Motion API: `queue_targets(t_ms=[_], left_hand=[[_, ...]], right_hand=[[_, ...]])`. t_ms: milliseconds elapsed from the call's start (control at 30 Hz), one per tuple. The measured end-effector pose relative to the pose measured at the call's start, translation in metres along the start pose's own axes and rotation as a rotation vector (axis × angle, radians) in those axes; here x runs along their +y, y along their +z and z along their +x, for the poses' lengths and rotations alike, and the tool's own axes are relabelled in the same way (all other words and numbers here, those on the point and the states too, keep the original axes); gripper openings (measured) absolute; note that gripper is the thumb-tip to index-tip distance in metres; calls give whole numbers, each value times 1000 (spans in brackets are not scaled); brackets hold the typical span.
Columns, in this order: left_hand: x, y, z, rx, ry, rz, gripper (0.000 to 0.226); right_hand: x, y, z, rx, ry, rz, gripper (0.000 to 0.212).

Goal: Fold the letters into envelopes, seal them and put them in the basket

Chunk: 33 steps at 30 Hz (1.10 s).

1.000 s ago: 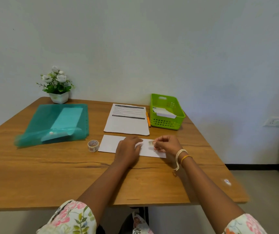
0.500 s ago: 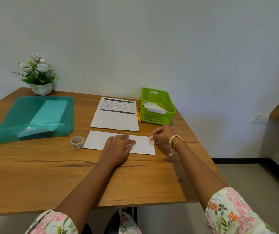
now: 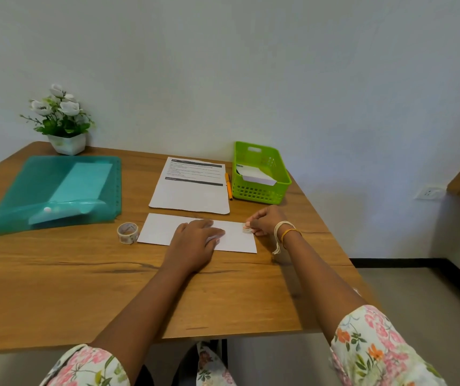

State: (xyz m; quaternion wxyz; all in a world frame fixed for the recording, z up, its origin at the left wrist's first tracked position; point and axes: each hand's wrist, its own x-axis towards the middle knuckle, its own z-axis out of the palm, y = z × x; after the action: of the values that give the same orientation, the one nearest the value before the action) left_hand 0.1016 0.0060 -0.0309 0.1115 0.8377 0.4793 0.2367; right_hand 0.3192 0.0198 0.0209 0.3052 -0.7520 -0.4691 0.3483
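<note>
A white envelope [image 3: 162, 229] lies flat on the wooden table [image 3: 56, 288] in front of me. My left hand [image 3: 195, 240] rests flat on its middle, fingers straight, pressing it down. My right hand [image 3: 265, 221] is at the envelope's right end, fingers curled, pinching a small piece of patterned tape [image 3: 246, 228] against the paper. A roll of tape [image 3: 127, 232] stands just left of the envelope. Behind it lies a printed letter [image 3: 192, 188]. The green basket [image 3: 262, 190] at the back right holds a white envelope [image 3: 255, 175].
A teal plastic folder [image 3: 56, 188] with papers inside covers the left of the table. A potted white flower [image 3: 61, 121] stands in the back left corner. An orange pen [image 3: 228, 185] lies between the letter and the basket. The wall is close behind.
My right hand has stayed at the envelope's right end with the tape piece, after sliding there from its middle. My left hand keeps pressing the envelope. The view has shifted right.
</note>
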Motion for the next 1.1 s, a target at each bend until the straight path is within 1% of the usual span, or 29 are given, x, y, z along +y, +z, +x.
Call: queue_targets(t_ms=[33,133,233,467,600,733,900,1000,1100], left_hand=[[0,0,0,4,1,4,34],[-1,1,0,5,3,1,34],[-2,1,1,7,4,0,34],[-1,0,0,1,-5,2,34],[-1,-1,0,-3,-4,4,34],[0,-1,1,-8,-5,10,34],[-1,0,1,-12,-11,3,34],[-1,0,1,-9,-8,-3,34],[-1,1,1,-6,-9,-9,34]], right_hand=[[-1,1,0,7,3,-11,1],[0,4,2,32,11,-29,8],[-1,4,1,43,10,-38,1],[0,6,0,75,-2,-45,8],[1,7,0,98,1,-48,4],[1,9,-1,112,5,-64,5],[3,12,-2,147,-22,-110,4],[4,14,-3,167,-38,-137,13],[7,17,-5,226,-72,-148,7]])
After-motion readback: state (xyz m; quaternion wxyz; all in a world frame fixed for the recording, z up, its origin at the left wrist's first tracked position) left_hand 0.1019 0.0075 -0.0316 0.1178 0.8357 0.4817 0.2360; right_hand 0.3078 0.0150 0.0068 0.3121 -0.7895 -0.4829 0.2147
